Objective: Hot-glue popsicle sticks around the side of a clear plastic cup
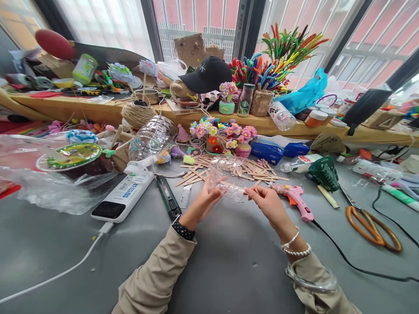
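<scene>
Both my hands hold a clear cut piece of plastic bottle (229, 181) above the grey table (229, 257). My left hand (204, 200) grips its left side with fingers curled around it. My right hand (266, 203) pinches its right edge. Behind the piece lies a heap of wooden craft sticks (253, 170). A pink hot glue gun (296, 198) lies just right of my right hand.
A power bank (122, 196) with a white cable, a black utility knife (168, 197), a clear plastic bottle (152, 137), a twine spool (137, 114), orange-handled scissors (373, 226), a green tape dispenser (324, 172), small flower pots (229, 139), and a cluttered wooden shelf (98, 109) with a black cap (207, 74).
</scene>
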`<state>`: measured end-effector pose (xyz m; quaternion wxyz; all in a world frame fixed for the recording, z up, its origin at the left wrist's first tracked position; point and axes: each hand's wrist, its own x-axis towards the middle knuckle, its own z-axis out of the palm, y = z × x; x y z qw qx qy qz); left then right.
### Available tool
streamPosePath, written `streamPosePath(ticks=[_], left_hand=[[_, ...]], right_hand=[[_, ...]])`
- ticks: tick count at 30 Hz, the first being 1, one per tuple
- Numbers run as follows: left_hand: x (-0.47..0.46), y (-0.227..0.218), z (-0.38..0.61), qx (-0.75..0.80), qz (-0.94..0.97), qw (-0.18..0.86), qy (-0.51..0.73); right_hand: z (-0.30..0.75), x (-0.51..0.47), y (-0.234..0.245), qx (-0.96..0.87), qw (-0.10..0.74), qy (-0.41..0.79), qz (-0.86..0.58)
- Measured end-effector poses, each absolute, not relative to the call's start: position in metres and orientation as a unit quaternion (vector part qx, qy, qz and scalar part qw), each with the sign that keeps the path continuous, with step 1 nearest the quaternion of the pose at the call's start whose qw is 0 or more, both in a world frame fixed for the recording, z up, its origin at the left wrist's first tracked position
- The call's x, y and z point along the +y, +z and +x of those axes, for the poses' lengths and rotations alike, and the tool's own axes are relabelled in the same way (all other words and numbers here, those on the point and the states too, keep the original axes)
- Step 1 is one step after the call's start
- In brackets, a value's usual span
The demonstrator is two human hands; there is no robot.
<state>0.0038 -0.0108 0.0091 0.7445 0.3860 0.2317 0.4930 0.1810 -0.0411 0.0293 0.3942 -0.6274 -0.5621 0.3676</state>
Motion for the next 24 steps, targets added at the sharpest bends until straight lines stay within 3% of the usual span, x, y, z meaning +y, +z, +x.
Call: streamPosePath(ticks=[8,19,24], left_hand=[[-0.010,0.011,0.003,0.202,0.312,0.780,0.504],[-0.009,0.008,0.004,0.244,0.389,0.707,0.538],[-0.011,0.010,0.005,0.275,0.399,0.699,0.526]], right_hand=[[0.182,-0.042,0.027,-0.608,0.382,0.287,-0.634],[0.194,-0.041,0.033,-0.674,0.368,0.159,-0.621],[0.193,-0.041,0.027,-0.735,0.314,0.115,-0.590]])
